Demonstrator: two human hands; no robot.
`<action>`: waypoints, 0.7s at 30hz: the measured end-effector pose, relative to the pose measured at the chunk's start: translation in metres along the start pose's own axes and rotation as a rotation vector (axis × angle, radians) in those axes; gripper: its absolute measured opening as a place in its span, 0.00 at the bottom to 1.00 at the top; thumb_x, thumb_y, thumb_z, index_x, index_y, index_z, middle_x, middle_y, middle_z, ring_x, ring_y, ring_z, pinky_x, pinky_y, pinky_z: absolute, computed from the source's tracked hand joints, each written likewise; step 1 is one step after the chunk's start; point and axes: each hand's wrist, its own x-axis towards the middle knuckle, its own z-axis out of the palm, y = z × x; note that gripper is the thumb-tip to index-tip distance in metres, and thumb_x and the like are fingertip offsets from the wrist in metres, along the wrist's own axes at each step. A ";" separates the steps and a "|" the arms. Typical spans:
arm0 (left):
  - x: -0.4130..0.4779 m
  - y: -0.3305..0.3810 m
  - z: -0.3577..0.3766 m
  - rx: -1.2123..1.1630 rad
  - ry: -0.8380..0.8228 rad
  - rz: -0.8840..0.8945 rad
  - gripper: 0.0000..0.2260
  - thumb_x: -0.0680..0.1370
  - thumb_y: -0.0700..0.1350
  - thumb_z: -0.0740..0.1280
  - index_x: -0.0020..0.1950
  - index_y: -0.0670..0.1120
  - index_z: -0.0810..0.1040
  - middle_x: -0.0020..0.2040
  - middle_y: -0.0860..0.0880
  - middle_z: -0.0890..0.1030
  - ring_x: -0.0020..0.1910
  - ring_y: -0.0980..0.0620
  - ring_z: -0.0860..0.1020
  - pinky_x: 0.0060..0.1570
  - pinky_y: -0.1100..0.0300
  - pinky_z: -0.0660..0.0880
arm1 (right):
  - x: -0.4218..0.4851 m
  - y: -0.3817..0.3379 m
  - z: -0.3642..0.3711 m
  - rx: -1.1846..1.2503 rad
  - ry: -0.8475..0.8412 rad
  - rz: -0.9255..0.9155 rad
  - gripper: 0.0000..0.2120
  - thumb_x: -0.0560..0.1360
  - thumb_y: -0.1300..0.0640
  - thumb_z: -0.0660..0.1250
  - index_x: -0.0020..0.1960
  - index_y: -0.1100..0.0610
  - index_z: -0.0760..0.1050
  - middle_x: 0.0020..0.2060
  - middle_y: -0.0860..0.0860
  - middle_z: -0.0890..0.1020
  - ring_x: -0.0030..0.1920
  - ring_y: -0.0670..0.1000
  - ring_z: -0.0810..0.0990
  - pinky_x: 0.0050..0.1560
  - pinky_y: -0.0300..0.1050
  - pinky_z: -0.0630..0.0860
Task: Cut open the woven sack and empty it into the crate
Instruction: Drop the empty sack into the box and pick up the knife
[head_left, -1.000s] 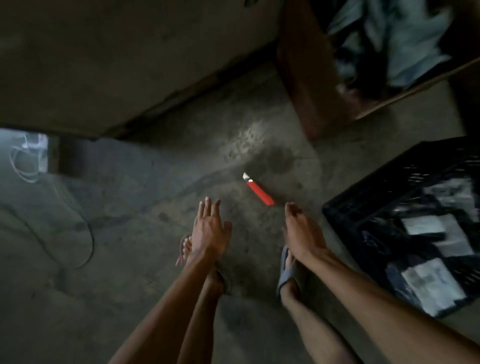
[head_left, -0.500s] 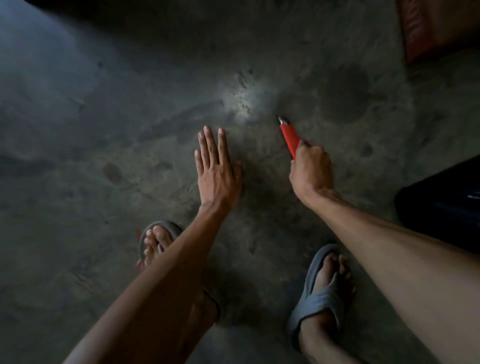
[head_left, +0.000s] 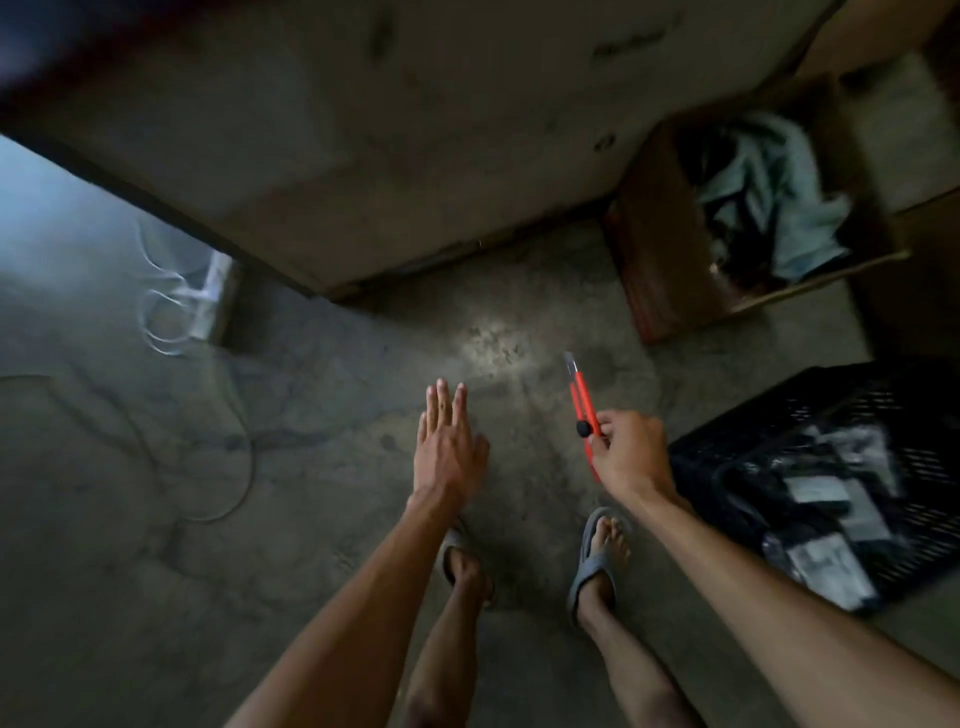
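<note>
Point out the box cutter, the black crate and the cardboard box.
box cutter (head_left: 581, 397): head view, on the red handle above the right hand's fingers.
black crate (head_left: 779, 415): head view, on its latticed far wall.
cardboard box (head_left: 649, 249): head view, on its brown left side wall.

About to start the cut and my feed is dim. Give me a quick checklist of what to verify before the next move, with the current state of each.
1. Cutter in hand: ok, right hand grips the red utility knife.
2. Blade out: ok, a short tip shows, pointing away from the body.
3. Left hand away from blade: ok, open, flat, apart from the knife.
4. Crate within reach: ok, black crate sits to the right, already holding packets.
5. Woven sack located: cannot tell, none clearly in view.
6. Feet clear of blade: ok, sandalled feet are below and behind the blade.
</note>
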 end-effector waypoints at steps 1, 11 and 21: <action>-0.025 0.013 -0.040 -0.027 0.014 -0.007 0.35 0.80 0.49 0.62 0.82 0.44 0.47 0.82 0.41 0.44 0.81 0.44 0.42 0.80 0.50 0.49 | -0.022 -0.022 -0.032 0.039 0.013 -0.018 0.05 0.73 0.61 0.72 0.47 0.55 0.85 0.40 0.53 0.88 0.42 0.53 0.87 0.46 0.48 0.83; -0.169 0.064 -0.338 -0.130 0.487 0.156 0.34 0.76 0.43 0.66 0.80 0.42 0.56 0.82 0.41 0.49 0.82 0.44 0.46 0.79 0.49 0.53 | -0.129 -0.235 -0.239 0.311 0.248 -0.220 0.17 0.72 0.65 0.70 0.61 0.56 0.79 0.45 0.57 0.87 0.45 0.56 0.86 0.52 0.53 0.81; -0.054 0.055 -0.455 -0.130 0.629 0.083 0.34 0.79 0.46 0.64 0.81 0.44 0.52 0.82 0.42 0.48 0.81 0.45 0.44 0.80 0.50 0.50 | -0.013 -0.396 -0.268 0.409 0.272 -0.331 0.13 0.78 0.58 0.67 0.61 0.63 0.74 0.53 0.58 0.81 0.54 0.60 0.80 0.52 0.51 0.74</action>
